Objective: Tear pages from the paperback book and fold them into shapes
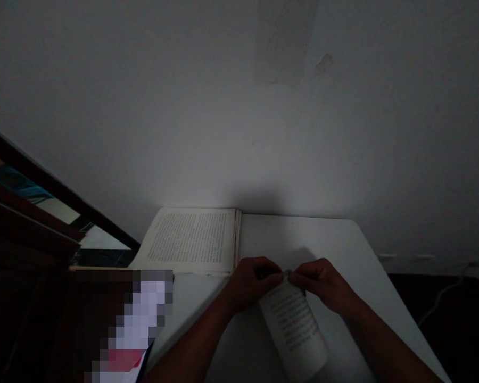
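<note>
Both my hands meet over a white table (pixel 343 239) in dim light. My left hand (pixel 252 282) and my right hand (pixel 323 282) are closed in a pinch on the far end of a printed paper sheet (pixel 297 324). The sheet is curled or folded lengthwise and runs from my fingertips back toward me. A small dark thing sits between the fingertips at the sheet's top edge; I cannot make out what it is. An open book (pixel 191 240) lies flat on the table just beyond my left hand, its printed page facing up.
A pale wall rises right behind the table. Dark wooden furniture (pixel 32 234) with a framed or glassy surface stands at the left. A blurred-out patch covers something at the lower left. A pale cable (pixel 439 298) lies on the dark floor at the right.
</note>
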Available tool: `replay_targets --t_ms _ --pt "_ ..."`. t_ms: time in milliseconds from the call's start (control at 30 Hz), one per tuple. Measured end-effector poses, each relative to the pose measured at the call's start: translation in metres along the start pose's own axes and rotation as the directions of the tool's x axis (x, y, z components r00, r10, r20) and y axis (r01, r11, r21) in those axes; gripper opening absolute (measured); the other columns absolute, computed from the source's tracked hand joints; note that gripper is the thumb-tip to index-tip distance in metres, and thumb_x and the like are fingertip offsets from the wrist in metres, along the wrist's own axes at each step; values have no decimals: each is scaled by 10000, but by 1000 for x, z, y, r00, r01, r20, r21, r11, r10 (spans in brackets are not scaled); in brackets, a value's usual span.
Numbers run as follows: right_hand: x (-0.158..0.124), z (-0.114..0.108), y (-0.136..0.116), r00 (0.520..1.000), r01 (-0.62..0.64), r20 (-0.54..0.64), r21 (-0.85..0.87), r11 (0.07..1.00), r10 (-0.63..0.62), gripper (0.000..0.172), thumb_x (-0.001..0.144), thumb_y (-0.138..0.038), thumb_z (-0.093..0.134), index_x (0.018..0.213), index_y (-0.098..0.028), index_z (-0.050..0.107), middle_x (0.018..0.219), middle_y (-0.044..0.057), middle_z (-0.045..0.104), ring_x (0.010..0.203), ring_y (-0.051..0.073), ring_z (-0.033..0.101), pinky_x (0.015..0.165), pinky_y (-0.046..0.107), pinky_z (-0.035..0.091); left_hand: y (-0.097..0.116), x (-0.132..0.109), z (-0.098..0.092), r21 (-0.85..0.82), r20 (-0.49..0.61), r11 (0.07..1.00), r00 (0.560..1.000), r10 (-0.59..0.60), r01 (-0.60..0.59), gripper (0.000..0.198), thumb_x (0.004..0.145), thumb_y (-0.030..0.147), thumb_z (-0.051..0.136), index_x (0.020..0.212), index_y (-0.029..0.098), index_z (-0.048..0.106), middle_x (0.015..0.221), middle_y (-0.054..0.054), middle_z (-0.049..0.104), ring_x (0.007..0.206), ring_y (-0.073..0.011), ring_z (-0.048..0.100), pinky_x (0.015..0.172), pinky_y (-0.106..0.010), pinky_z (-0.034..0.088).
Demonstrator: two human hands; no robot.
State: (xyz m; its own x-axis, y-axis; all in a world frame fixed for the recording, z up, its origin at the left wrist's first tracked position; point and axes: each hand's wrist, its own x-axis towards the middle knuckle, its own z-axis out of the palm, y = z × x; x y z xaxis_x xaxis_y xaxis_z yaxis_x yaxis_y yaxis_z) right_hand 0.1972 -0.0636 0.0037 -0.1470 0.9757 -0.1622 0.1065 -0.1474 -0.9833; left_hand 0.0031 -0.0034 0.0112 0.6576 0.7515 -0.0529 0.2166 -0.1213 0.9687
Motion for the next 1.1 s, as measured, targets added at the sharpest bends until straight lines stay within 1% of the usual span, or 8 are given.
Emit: replay_targets --t_ms 167,267,367,567,733,867,967,1100 --pt "2 7 -4 995 -55 84 -74 996 61 288 763 -359 628 616 -113 652 491 -23 504 467 89 421 465 227 319 4 1 5 151 18 986 998 66 -68 178 801 272 564 790 139 682 729 -24 669 676 -130 584 626 -214 419" --pt "1 7 -5 992 -69 93 -116 991 80 292 774 -370 609 623 -123 645 494 -29 489 467 89 405 462 228 309 4 0 8 214 -5 973 996 93 -90 172 816 244 538 771 137 664 701 -15 650 646 -118 563 615 -207 403" --pt "0 7 -7 994 -68 78 -162 984 82 285 780 -366 597 622 -134 643 507 -27 499 473 93 408 462 229 307 4 -2 10 267 -19 956 991 132 -122 168 830 230 511 780 140 644 706 -17 638 647 -121 554 624 -214 399" --pt "-1 9 -13 996 -47 62 -194 980 60 234 779 -328 592 643 -152 664 541 -19 544 508 110 452 492 235 339 2 -4 9 280 -21 944 981 191 -178 182 852 236 474 804 148 627 717 -24 633 650 -130 557 626 -223 404" --pt "-1 7 -15 991 -83 89 -170 982 100 228 774 -341 600 678 -151 684 570 -4 601 522 120 502 507 237 374 1 -3 8 313 -54 936 981 186 -160 172 841 221 488 809 150 640 734 -31 649 668 -137 575 642 -228 410" --pt "-1 7 -17 994 -88 53 -203 975 100 215 762 -327 612 656 -150 673 552 -7 602 502 115 504 486 230 375 -1 -2 10 299 -96 942 977 192 -156 174 841 231 497 803 147 645 732 -28 653 661 -131 573 636 -223 412" --pt "0 7 -17 995 -84 40 -193 978 94 206 761 -326 611 670 -152 674 575 -2 625 521 124 530 503 236 400 -1 -1 10 285 -111 947 976 188 -150 177 842 234 497 794 142 639 716 -25 646 649 -127 567 623 -220 410" --pt "1 6 -15 992 -84 81 -168 982 99 211 770 -345 604 729 -158 693 655 14 670 592 149 582 556 252 434 0 -1 7 286 -143 951 976 166 -120 178 842 242 494 775 148 630 695 -17 634 644 -130 564 621 -226 408"
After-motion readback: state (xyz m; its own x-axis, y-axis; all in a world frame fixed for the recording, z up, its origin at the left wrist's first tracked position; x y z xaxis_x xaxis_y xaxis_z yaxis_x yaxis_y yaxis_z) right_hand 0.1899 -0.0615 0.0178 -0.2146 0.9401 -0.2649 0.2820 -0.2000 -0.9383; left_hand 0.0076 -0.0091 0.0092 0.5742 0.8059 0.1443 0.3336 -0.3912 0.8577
